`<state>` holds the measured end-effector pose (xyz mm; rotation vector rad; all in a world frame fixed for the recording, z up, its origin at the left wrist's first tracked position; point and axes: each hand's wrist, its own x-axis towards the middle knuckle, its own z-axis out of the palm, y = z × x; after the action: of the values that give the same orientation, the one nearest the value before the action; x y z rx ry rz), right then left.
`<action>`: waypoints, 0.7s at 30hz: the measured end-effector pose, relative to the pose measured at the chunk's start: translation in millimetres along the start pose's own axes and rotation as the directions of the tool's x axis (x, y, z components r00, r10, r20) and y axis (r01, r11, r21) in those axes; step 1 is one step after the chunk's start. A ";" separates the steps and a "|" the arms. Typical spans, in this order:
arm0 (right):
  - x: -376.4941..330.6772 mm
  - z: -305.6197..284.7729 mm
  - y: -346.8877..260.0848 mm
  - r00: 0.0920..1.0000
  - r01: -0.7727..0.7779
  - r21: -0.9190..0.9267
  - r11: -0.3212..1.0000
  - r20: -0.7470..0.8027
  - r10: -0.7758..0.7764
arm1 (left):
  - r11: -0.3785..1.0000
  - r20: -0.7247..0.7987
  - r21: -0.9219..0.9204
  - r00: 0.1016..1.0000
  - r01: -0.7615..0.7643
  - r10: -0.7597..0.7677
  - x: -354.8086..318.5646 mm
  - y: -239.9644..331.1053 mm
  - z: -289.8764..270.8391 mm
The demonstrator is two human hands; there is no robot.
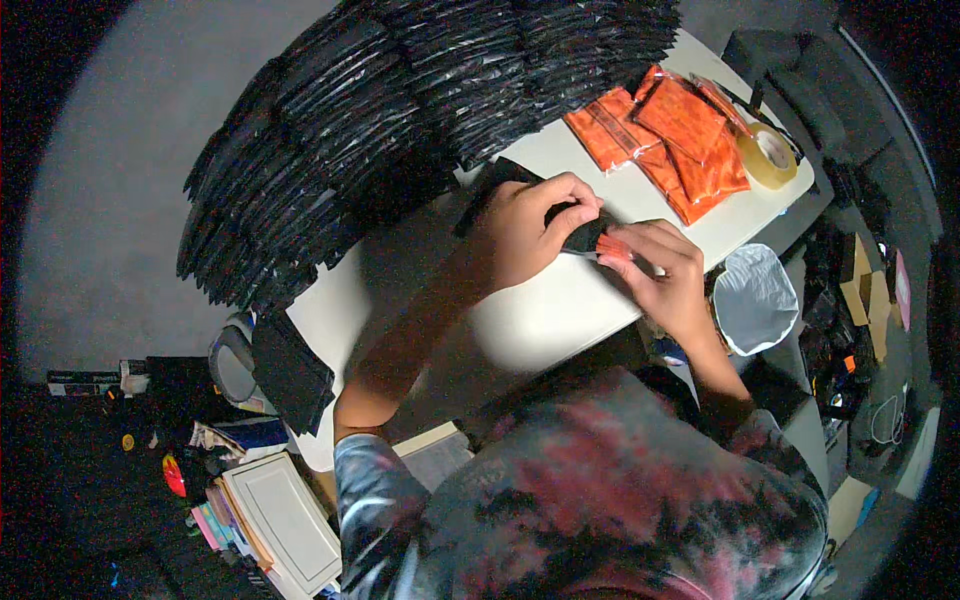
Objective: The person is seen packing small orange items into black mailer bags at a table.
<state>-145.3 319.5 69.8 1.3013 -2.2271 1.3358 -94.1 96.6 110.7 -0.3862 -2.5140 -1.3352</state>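
Note:
Over the white table (545, 325), my left hand (525, 228) is closed, thumb and forefinger pinched together, on a small black pouch-like piece (583, 238). Part of that piece is hidden under the hand. Just to its right, my right hand (668, 272) pinches a small orange piece (612, 246) against the black one's edge. Whether the orange piece sits inside the black one or only touches it, I cannot tell. Beyond both hands lie several orange packets (690, 125) in clear plastic wrap.
Rows of tightly packed black packages (400, 110) fill the far left of the table. A roll of clear tape (768, 155) stands at the right end. Black flat pieces (290, 370) lie at the left corner. A lined bin (755, 300) is beside the table, right of my arm.

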 end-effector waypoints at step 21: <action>2.0 35.4 58.8 0.883 -0.463 0.319 0.827 0.086 0.461 | 0.889 0.359 0.454 0.926 -0.064 -0.117 29.5 -61.3 12.5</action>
<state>-184.6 301.1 16.6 0.8657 -2.5037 1.9507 -144.5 77.2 67.6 -0.5441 -3.0502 -0.6685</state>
